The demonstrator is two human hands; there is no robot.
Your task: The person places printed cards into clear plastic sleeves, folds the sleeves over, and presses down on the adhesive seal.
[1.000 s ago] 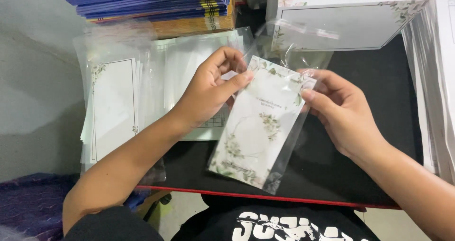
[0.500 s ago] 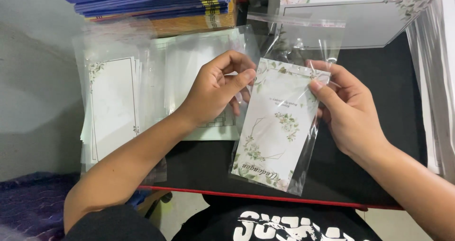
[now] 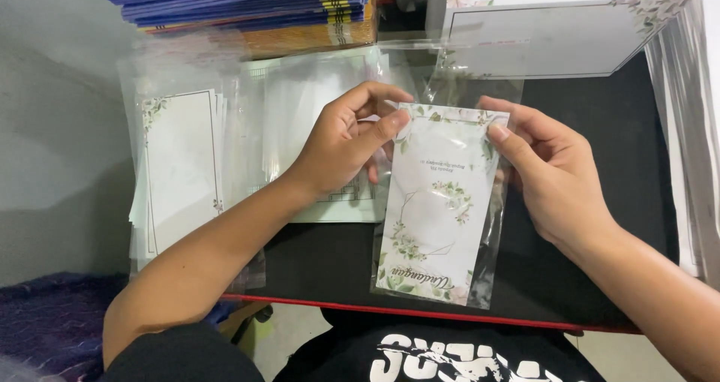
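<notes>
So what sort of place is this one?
Probably a small home or shop packing desk for printed cards: both hands hold a floral card in a clear sleeve, with sleeved card stacks and a floral box nearby.

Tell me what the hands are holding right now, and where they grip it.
Both hands, left hand and right hand, pinch the floral card in its clear sleeve at its top corners.

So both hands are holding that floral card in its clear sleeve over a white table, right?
Not quite: the table is black, not white. The head view shows the left hand and right hand holding the floral card in its clear sleeve over it.
</notes>
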